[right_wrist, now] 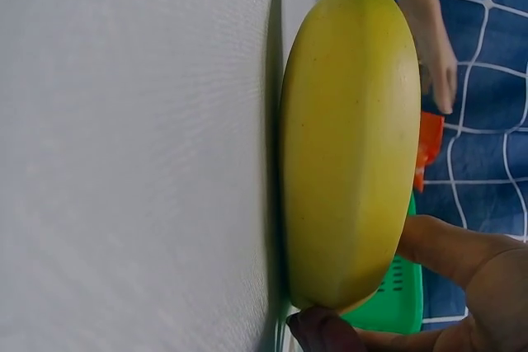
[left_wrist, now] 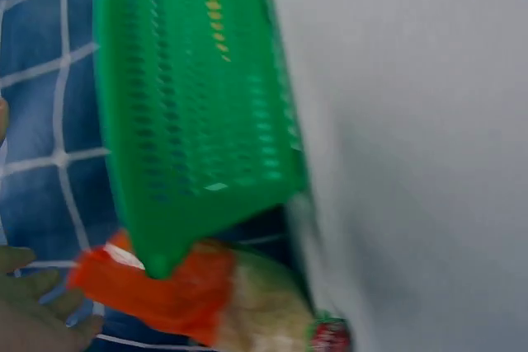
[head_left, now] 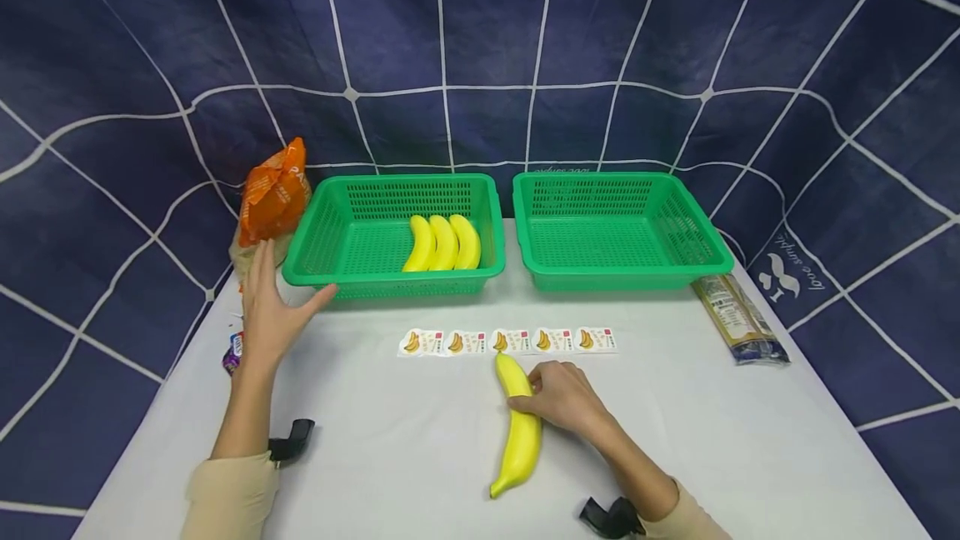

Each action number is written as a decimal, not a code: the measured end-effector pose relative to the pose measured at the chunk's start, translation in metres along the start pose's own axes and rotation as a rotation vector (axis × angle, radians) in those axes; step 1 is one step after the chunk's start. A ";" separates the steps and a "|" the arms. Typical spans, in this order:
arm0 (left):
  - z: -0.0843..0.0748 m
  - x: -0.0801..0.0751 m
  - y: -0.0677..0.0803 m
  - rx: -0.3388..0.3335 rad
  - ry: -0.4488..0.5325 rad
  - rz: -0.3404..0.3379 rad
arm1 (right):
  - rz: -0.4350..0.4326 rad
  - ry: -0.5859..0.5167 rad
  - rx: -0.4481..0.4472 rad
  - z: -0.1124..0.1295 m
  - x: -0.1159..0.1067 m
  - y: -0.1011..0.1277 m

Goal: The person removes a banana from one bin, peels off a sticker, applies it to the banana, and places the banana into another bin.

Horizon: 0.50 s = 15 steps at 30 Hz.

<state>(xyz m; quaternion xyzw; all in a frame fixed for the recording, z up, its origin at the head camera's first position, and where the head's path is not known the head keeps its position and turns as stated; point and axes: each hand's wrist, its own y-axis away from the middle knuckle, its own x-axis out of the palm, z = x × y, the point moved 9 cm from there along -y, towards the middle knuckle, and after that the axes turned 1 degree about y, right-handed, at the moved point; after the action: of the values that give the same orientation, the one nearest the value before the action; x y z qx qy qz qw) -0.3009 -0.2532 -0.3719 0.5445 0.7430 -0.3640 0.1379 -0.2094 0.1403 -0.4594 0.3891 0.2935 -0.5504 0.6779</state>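
Observation:
On the white table lies a single yellow banana (head_left: 521, 444), its stem end toward me. My right hand (head_left: 562, 397) grips its upper half, thumb across the top and fingers along the right side. In the right wrist view the banana (right_wrist: 351, 138) fills the middle, with fingertips at its lower end. Fingers spread, my left hand (head_left: 270, 319) is raised beside the front left corner of the left green basket (head_left: 412, 286) and holds nothing. Three bananas (head_left: 443, 243) lie side by side in that basket. A row of several banana stickers (head_left: 510, 342) runs just beyond the gripped banana's tip.
A second green basket (head_left: 622, 280) stands at the back right, with a flat packet (head_left: 738, 319) by its front corner. An orange bag (head_left: 273, 197) leans at the back left. A small purple wrapper (head_left: 232, 354) lies at the left table edge. Blue checked cloth (head_left: 487, 32) hangs behind.

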 end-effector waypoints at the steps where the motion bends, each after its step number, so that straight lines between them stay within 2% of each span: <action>1: -0.008 0.001 0.006 0.033 0.000 0.005 | -0.004 0.001 -0.003 0.000 -0.001 0.000; 3: -0.022 0.008 0.017 0.093 -0.006 0.062 | -0.009 0.000 -0.004 -0.001 -0.003 0.000; 4: -0.028 0.014 0.022 0.114 -0.008 0.117 | -0.014 -0.001 -0.006 -0.001 -0.003 0.000; 6: -0.035 0.030 0.034 0.141 0.002 0.263 | -0.019 -0.006 -0.013 0.000 -0.004 0.001; 10: -0.037 0.065 0.056 0.128 0.028 0.533 | -0.029 -0.016 -0.024 0.002 -0.003 0.001; 12: -0.036 0.079 0.063 0.138 0.006 0.603 | -0.031 -0.023 -0.027 0.002 -0.002 0.002; 15: -0.035 0.094 0.072 0.173 -0.061 0.653 | -0.026 -0.032 -0.024 0.002 0.000 0.002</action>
<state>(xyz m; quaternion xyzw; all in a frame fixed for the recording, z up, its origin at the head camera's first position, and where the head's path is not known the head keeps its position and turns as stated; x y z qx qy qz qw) -0.2633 -0.1525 -0.4319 0.7524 0.4911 -0.3783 0.2227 -0.2073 0.1386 -0.4576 0.3682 0.2940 -0.5617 0.6800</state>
